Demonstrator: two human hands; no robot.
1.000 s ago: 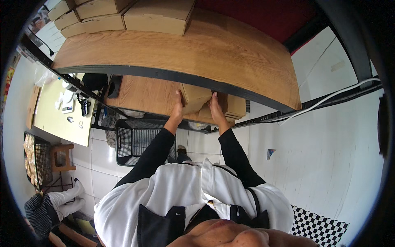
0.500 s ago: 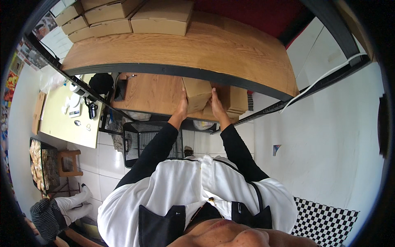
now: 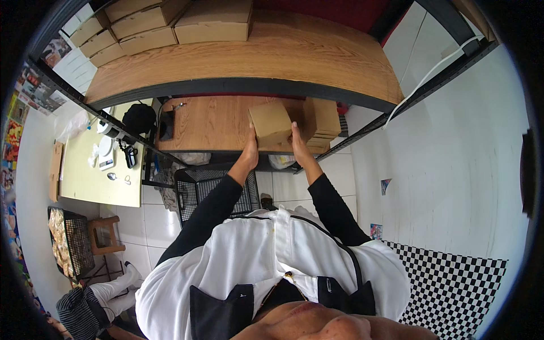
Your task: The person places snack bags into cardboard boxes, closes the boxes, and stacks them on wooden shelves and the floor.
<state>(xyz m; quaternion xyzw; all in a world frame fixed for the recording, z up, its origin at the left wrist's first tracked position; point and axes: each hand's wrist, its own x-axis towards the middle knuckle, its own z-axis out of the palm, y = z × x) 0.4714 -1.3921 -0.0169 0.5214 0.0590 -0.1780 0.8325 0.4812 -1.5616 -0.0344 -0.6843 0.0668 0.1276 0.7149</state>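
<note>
A brown cardboard box (image 3: 271, 120) is held between my two hands at the front of the lower wooden shelf (image 3: 204, 122). My left hand (image 3: 248, 152) presses flat against its left side. On its right side lies my right hand (image 3: 301, 146), fingers pointing away from me. Whether the box's underside rests on the shelf I cannot tell. Just right of it stand more brown cardboard boxes (image 3: 323, 119), stacked at the shelf's end.
Above is an upper wooden shelf (image 3: 317, 59) with a dark metal edge and several cardboard boxes (image 3: 212, 25). Below sits a black plastic crate (image 3: 190, 212). At left are a pale yellow table (image 3: 79, 175), a brown stool (image 3: 105, 235) and another person (image 3: 85, 309).
The held box has turned and tipped slightly, so more of its top shows. Both hands stay on its sides. The whole view has shifted a little.
</note>
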